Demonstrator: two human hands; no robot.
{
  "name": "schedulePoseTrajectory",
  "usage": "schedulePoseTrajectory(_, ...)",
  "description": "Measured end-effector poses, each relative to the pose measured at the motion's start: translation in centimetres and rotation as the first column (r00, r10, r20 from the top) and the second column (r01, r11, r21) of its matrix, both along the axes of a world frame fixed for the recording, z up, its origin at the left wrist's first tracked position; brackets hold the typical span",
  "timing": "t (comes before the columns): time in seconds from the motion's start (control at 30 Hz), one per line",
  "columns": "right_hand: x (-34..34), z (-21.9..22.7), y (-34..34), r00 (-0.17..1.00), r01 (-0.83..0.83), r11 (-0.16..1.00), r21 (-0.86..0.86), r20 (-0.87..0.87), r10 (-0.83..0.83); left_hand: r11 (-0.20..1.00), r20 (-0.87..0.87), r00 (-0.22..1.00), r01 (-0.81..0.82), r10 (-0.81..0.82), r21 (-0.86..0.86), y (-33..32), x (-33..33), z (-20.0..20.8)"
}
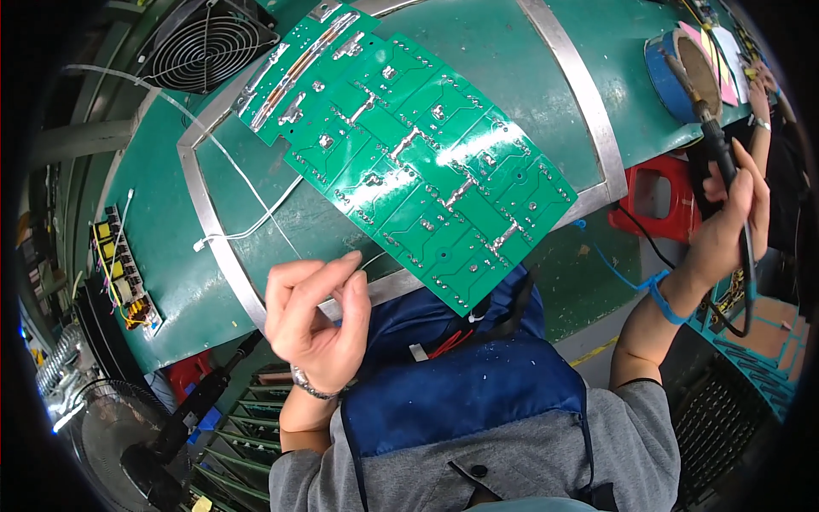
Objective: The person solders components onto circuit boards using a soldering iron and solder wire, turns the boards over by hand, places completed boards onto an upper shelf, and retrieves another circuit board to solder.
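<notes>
A large green circuit board (426, 171) lies tilted across the bench, solder side up, with shiny solder joints in rows. My left hand (320, 316) is beside its near left edge, thumb and forefinger pinched on a thin pale wire (374, 258). My right hand (735, 200) is raised at the right, wrapped round a soldering iron (721, 154). The iron points away from me, its tip at the opening of a blue ring-shaped roll (670, 81). A blue strap (664, 294) with a cord circles my right wrist.
White cables (247, 232) cross the green bench (162, 230) at left, near another populated board (124, 269). A black fan (205, 55) stands far left, a second fan (111, 427) low left. A red stool (657, 200) stands right. Another person's hand (759, 94) is far right.
</notes>
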State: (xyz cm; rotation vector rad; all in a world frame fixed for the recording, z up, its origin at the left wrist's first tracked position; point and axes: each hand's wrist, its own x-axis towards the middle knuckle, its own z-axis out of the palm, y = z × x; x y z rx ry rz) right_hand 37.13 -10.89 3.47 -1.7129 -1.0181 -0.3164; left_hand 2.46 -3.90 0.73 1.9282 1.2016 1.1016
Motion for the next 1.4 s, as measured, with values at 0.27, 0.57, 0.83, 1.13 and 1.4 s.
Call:
schedulePoseTrajectory(0.27,-0.7,2.9,1.0,0.775,-0.589,0.808,-0.016,-0.293,0.559,0.984,-0.402,0.904,0.090,-0.146,-0.154,1.8,-0.1,3.3)
schedulePoseTrajectory(0.57,-0.5,3.6,4.0,0.668,-0.744,0.629,-0.224,-0.225,0.710,0.940,-0.235,0.968,-0.155,0.084,-0.303,2.1,-0.5,4.8)
schedulePoseTrajectory(0.83,-0.6,3.8,4.8,0.637,-0.768,0.557,-0.316,-0.294,0.712,0.987,-0.174,0.976,0.115,-0.133,-0.110,2.4,3.0,3.2)
schedulePoseTrajectory(1.13,-1.3,4.0,5.5,0.713,-0.696,0.637,-0.332,-0.424,0.558,0.974,-0.317,0.938,0.190,-0.142,0.126,3.0,6.1,2.7)
schedulePoseTrajectory(1.4,0.0,2.7,6.0,0.562,-0.822,0.530,-0.210,-0.454,0.691,0.971,-0.328,0.938,0.174,-0.114,0.161,2.8,6.9,2.2)
